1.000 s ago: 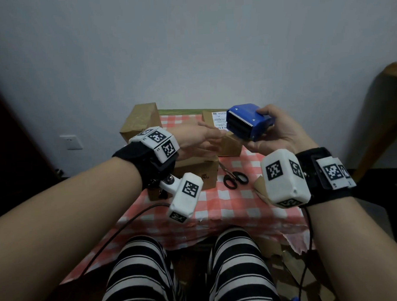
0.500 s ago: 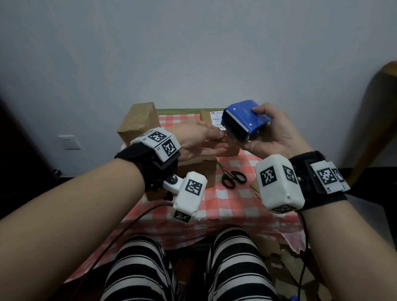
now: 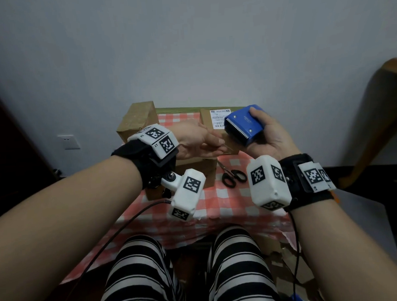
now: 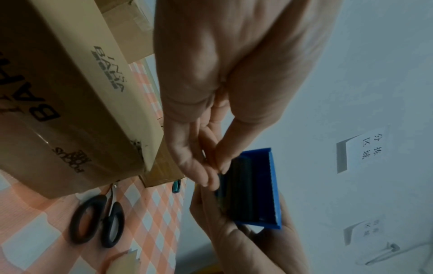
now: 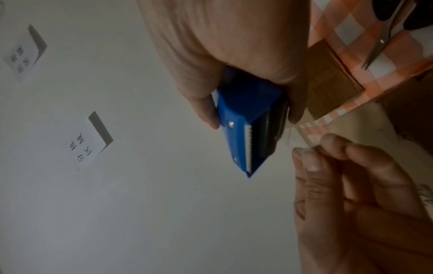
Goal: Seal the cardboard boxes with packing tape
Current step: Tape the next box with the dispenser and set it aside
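Taping hasn't started, by the look of it: still pulling the tape free. Right hand (image 3: pixel 270 137) grips the blue tape dispenser (image 3: pixel 242 124), toothed edge facing the left hand (image 3: pixel 196 143). Left fingertips (image 5: pixel 304 157) pinch the clear tape end (image 5: pixel 295 138) just beside the teeth; a short length is drawn out, nothing stuck to a box yet.

Below the hands: scissors (image 3: pixel 233 177) on the checked tabletop (image 3: pixel 217 199), beside the printed box (image 4: pixel 70 92) under the left hand. Beyond the hands: a labelled box (image 3: pixel 212 121) and a box further left (image 3: pixel 137 119).

Hard to tell: the tape is nearly invisible head-on. The roll is hidden inside the dispenser. The hands cover most box tops, so I can't tell which seams are sealed.
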